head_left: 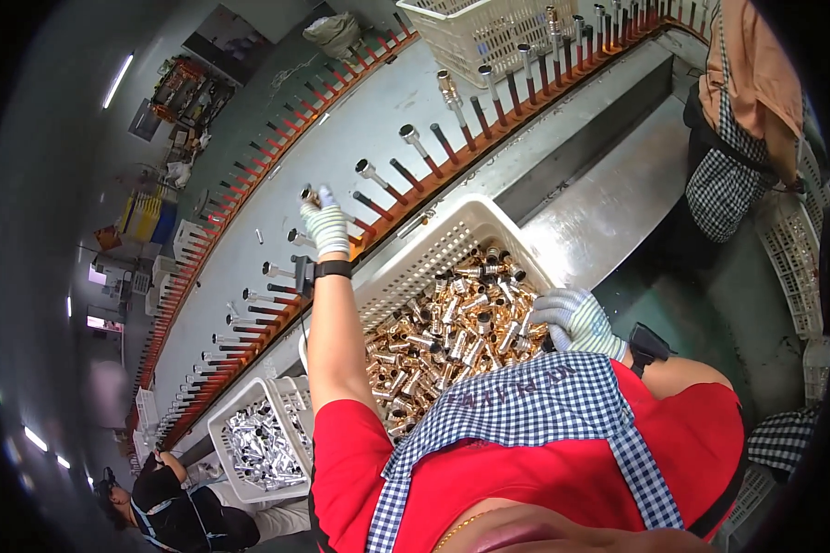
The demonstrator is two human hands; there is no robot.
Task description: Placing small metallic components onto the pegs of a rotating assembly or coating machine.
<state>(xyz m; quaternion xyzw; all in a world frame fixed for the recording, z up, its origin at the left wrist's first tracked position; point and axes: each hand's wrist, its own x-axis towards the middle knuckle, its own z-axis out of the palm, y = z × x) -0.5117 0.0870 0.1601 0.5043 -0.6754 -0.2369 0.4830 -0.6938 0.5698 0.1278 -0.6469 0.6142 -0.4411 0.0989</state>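
My left hand (325, 224), in a striped knit glove, reaches over the row of upright rods. Its fingers are closed round a short metal tube fitting (309, 194) with a wide cup end, above a rod of the conveyor. My right hand (576, 320), gloved alike, is at the right side of a cream plastic basket (475, 210), over the gold-coloured metal fittings (461, 323) heaped in it. Its fingers are bent together, and whatever lies in them is hidden. Silver tube fittings (366, 170) stand on several rods nearby; other rods (406, 173) are bare.
The rod conveyor (277, 184) curves round a grey table. A basket of silver parts (263, 452) stands at lower left, near a person in black (194, 511). Another person (738, 138) stands at upper right, beside a steel worktop (609, 203). A cream crate (480, 37) sits at the back.
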